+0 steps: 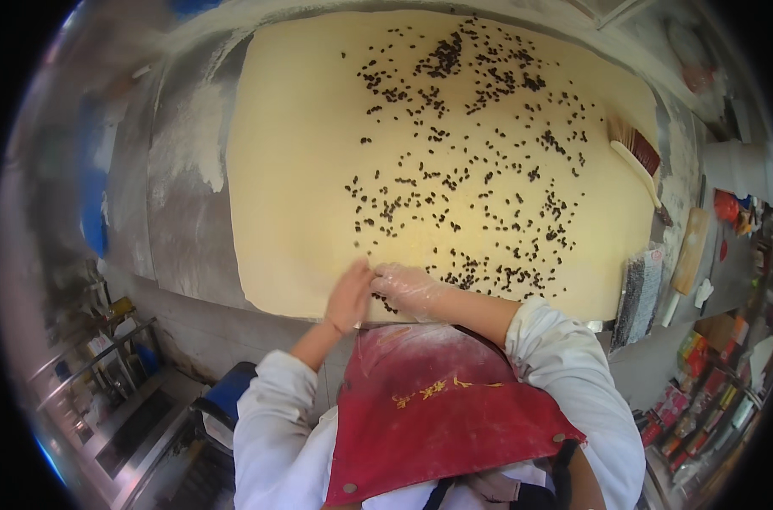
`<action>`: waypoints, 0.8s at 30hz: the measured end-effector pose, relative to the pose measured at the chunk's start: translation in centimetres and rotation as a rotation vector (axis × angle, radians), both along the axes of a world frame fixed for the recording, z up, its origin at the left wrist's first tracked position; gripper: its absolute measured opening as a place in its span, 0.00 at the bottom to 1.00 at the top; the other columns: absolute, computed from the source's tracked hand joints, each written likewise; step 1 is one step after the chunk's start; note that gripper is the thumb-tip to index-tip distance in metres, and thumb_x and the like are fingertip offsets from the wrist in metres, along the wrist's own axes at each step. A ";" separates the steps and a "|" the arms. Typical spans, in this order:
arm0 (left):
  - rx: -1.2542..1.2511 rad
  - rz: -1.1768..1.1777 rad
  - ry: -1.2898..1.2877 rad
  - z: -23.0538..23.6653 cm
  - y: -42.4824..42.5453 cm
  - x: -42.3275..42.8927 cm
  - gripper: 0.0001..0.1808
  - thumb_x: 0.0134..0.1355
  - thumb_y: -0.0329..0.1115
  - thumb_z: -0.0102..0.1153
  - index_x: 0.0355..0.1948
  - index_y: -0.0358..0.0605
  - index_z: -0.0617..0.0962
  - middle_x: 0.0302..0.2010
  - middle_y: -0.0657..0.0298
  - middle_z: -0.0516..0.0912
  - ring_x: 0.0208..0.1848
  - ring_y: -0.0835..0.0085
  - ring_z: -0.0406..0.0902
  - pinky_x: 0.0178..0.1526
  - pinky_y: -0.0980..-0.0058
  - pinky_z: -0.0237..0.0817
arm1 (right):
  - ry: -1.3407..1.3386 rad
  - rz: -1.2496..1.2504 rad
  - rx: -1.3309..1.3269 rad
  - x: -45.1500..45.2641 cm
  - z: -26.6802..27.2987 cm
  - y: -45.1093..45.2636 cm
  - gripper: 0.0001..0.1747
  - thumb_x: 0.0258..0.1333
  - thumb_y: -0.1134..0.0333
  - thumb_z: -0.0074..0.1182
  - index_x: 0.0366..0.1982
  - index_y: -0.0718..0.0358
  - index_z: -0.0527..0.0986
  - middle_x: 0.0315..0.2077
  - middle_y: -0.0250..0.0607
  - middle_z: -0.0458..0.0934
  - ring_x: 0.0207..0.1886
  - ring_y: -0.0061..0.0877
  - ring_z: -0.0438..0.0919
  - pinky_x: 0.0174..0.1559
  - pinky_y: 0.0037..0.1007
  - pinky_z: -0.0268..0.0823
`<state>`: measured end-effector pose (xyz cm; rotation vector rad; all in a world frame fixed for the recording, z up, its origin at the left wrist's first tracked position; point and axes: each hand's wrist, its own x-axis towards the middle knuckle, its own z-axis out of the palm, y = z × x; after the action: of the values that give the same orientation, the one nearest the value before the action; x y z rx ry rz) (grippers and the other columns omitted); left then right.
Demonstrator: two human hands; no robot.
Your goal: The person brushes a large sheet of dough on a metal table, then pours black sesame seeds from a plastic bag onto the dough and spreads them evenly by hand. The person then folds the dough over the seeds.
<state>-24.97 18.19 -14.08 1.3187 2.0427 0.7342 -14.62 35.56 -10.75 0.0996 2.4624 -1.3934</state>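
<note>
A large rolled-out sheet of pale dough (291, 159) lies before me. Small dark pieces (447, 54), which look like beans or raisins, are strewn over its middle and right, densest at the far side. My left hand (349, 294) is bare and slightly blurred, low over the near part of the sheet. Beside it, almost touching its fingertips, is my right hand (409, 290) in a clear plastic glove with the fingers bent. A few dark pieces lie just below the right fingers. Whether either hand holds any is hidden.
On the dough's right edge rests a wide bristle brush (638, 153) with a pale handle. Farther right are a wooden rolling pin (689, 252) and a dark plastic-wrapped item (638, 293) at the near edge. Flour dusts the metal worktop (182, 229). A blue-seated chair (230, 392) stands below left.
</note>
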 end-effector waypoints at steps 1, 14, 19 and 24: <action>-0.013 -0.011 -0.074 0.7 -0.8 1.1 0.22 0.54 0.31 0.47 0.51 0.36 0.68 0.58 0.45 0.60 0.61 0.51 0.54 0.61 0.64 0.47 | 0.124 0.080 0.132 -0.2 -0.3 0.5 0.12 0.49 0.68 0.46 0.39 0.54 0.70 0.37 0.38 0.70 0.40 0.34 0.71 0.39 0.32 0.66; 0.064 -0.199 0.287 0.2 11.9 -6.5 0.22 0.53 0.37 0.48 0.50 0.45 0.70 0.56 0.55 0.63 0.59 0.56 0.56 0.58 0.56 0.48 | 0.042 -0.468 0.311 -13.1 0.0 19.4 0.16 0.50 0.64 0.47 0.43 0.51 0.72 0.46 0.44 0.67 0.46 0.36 0.69 0.47 0.31 0.62; 0.258 -0.258 0.250 -0.8 20.6 -13.2 0.18 0.53 0.35 0.47 0.47 0.45 0.71 0.54 0.56 0.65 0.57 0.58 0.58 0.57 0.60 0.49 | -0.063 -0.620 0.434 -13.2 0.4 24.7 0.22 0.46 0.61 0.50 0.47 0.54 0.70 0.48 0.44 0.66 0.52 0.36 0.65 0.51 0.31 0.59; 0.284 -0.187 0.313 -2.0 28.9 -18.9 0.17 0.51 0.31 0.47 0.44 0.46 0.73 0.52 0.55 0.67 0.54 0.56 0.62 0.54 0.61 0.53 | -0.023 -0.696 0.437 -16.7 -1.5 29.3 0.21 0.47 0.63 0.49 0.46 0.58 0.68 0.45 0.44 0.67 0.50 0.39 0.65 0.51 0.33 0.59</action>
<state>-43.87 47.09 -16.04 1.8602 2.0651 0.7936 -31.30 64.90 -12.25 1.1493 2.7928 -1.0039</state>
